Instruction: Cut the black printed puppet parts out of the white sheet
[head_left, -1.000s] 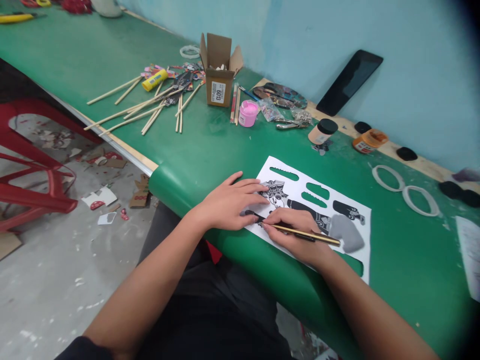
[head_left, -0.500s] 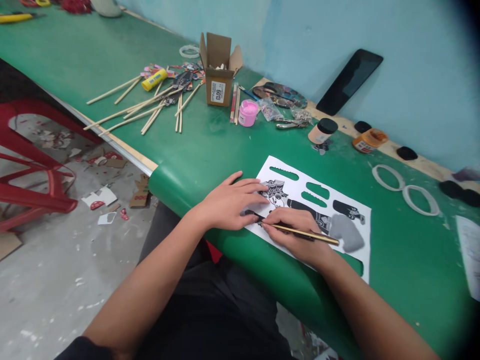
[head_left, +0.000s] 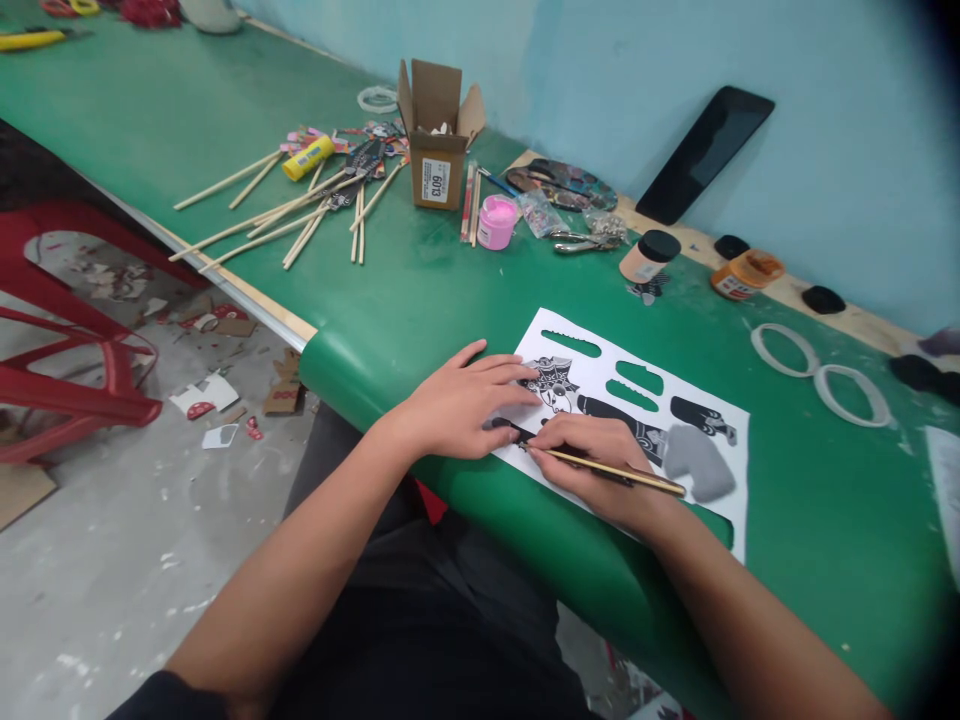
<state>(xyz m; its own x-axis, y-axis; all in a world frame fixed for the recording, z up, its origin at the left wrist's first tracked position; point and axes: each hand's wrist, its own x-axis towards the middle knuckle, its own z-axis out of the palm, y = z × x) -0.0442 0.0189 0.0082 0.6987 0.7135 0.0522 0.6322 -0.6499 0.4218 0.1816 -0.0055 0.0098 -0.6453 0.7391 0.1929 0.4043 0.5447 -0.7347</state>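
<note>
A white printed sheet (head_left: 729,418) with black-and-white figure parts and several cut-out openings lies at the table's near edge. Flat on its left side rests my left hand (head_left: 469,402), fingers spread, beside a patterned figure head (head_left: 551,380). My right hand (head_left: 600,462) is closed around a slim gold pen-shaped tool (head_left: 637,474). The tool's working end is held low over a narrow black printed shape near my left thumb; its very tip is too small to make out. A plain grey shape (head_left: 699,464) shows on the sheet to the right of my right hand.
On the green table (head_left: 360,330) stand an open cardboard box (head_left: 437,172), a pink jar (head_left: 496,222), a black-lidded jar (head_left: 651,257) and an orange jar (head_left: 744,275). Thin wooden sticks (head_left: 255,228) lie left. A dark phone-like slab (head_left: 705,155) leans on the wall. Below left is a red stool (head_left: 112,385).
The camera view has shifted slightly, so the scene sits a little differently. Both hands keep nearly the same places on the sheet, and the tool's grip looks unchanged.
</note>
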